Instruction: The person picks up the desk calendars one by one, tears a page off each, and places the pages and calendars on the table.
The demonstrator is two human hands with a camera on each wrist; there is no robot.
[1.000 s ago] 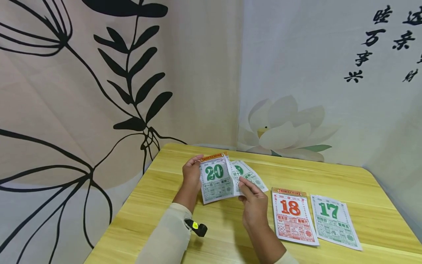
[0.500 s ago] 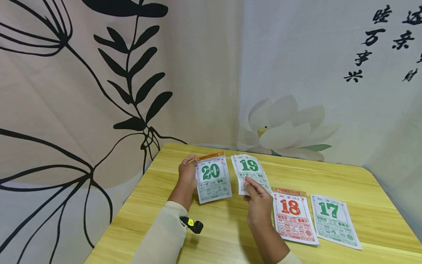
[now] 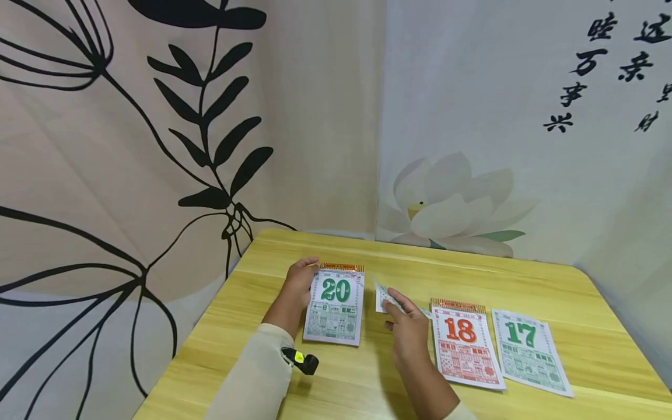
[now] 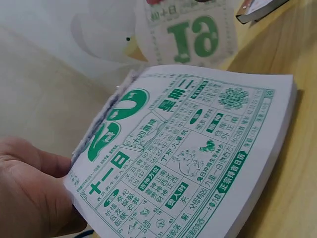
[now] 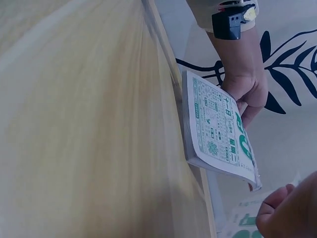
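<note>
My left hand [image 3: 299,283] grips the left edge of a thick tear-off calendar [image 3: 335,312] with a green 20 on its top page and a red-gold binding strip. The left wrist view has that page [image 4: 183,139] close up, tilted. To its right, my right hand [image 3: 410,332] pinches a loose calendar sheet [image 3: 385,298], apart from the calendar and tipped so that little of its face shows in the head view. In the left wrist view a green 19 is on this sheet [image 4: 198,39], upside down and blurred.
A second calendar [image 3: 467,350] with a red 18 lies right of my right hand. Beside it lies a loose sheet [image 3: 532,353] with a green 17. The wooden table [image 3: 593,315] meets printed cloth walls [image 3: 336,116] at the back.
The sheet with the 19 has moved right, away from the calendar, then tipped over in my right hand. My left hand has brought the calendar with the 20 nearer to me.
</note>
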